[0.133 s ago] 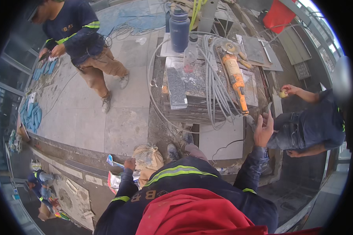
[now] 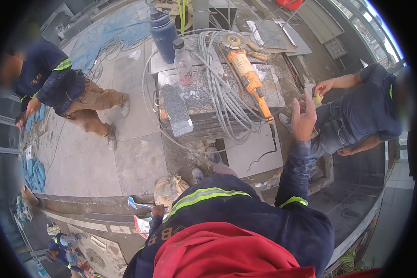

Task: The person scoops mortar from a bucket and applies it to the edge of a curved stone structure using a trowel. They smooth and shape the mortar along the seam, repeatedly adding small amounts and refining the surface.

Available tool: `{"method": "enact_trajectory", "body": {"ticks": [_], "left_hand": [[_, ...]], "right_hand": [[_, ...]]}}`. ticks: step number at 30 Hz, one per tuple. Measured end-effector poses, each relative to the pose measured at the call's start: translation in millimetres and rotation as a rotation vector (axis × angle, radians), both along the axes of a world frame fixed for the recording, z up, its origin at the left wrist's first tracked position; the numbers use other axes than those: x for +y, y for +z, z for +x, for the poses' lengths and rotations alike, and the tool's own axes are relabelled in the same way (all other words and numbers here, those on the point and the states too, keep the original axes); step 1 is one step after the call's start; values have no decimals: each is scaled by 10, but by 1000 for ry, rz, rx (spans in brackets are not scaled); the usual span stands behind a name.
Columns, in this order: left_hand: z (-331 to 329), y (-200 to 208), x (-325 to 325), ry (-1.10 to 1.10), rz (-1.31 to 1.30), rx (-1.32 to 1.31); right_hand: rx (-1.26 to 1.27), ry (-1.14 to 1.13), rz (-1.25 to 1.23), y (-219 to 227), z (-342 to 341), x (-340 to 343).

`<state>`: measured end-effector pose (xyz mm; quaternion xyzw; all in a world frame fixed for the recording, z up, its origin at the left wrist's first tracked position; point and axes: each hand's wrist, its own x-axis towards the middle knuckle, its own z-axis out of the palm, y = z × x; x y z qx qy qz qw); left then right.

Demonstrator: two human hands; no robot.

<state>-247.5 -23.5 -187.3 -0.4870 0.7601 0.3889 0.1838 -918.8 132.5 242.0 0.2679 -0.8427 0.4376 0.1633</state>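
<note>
Orange angle grinder [image 2: 248,78] | right hand [image 2: 304,121] to its right, half-open, empty | left hand [image 2: 158,211] well apart, hold unclear | seemingly pausing; grasping needs reaching

Building site, by all signs. Orange angle grinder [image 2: 246,74] and looped grey cable [image 2: 224,98] on stacked slabs [image 2: 201,129] toward the far side; dusty paving [image 2: 139,157] on the left, tied sack [image 2: 170,190] by its near edge, blue sheeting [image 2: 102,37] farther off. Co-workers [image 2: 363,104] to left and right, the left in dark workwear [image 2: 37,67] with reflective bands [image 2: 62,65].
</note>
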Motion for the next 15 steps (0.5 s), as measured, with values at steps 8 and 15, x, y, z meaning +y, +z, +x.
{"method": "enact_trajectory", "body": {"ticks": [8,15], "left_hand": [[-819,360,-523,199,28,82],[-1666,1210,-1159,726,-52,341]], "right_hand": [[10,317,389,-419,-1503,-702],[36,442,460,-682,-2389,-1589]]}}
